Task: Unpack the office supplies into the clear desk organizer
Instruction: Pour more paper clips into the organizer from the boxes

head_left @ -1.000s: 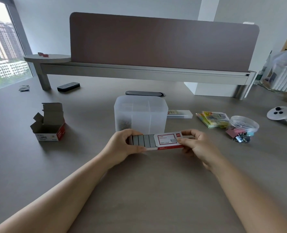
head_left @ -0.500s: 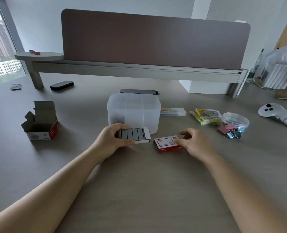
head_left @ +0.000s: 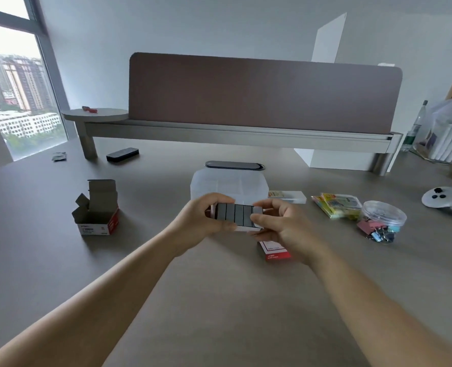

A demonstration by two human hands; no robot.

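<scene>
Head view: two bare hands meet over the desk (head_left: 219, 300), just in front of one organizer (head_left: 230, 185), a frosted plastic tub at 12 o'clock from the hands. Left hand (head_left: 201, 221) grips the left end of one staple tray (head_left: 236, 217), fingers curled over its far edge, thumb on the near side. Right hand (head_left: 283, 226) pinches the tray's right end, thumb on top, fingers curled beyond. Tray is lifted off the desk, roughly level, and shows five dark staple blocks side by side in a white liner.

One red-and-white sleeve (head_left: 275, 250) lies flat on the desk at 5 o'clock from the tray, partly under the right hand.

At 9 o'clock, well apart: one opened box (head_left: 97, 210), flaps up. At 3 o'clock: one clear case (head_left: 288, 196) just beside the organizer, one pack of coloured notes (head_left: 336, 205), one round tub (head_left: 382, 221) with binder clips spilled at its base; clip count cannot be told. One white controller (head_left: 444, 201) sits at the right edge. At 11 o'clock, far back: one black remote (head_left: 123, 154).
</scene>
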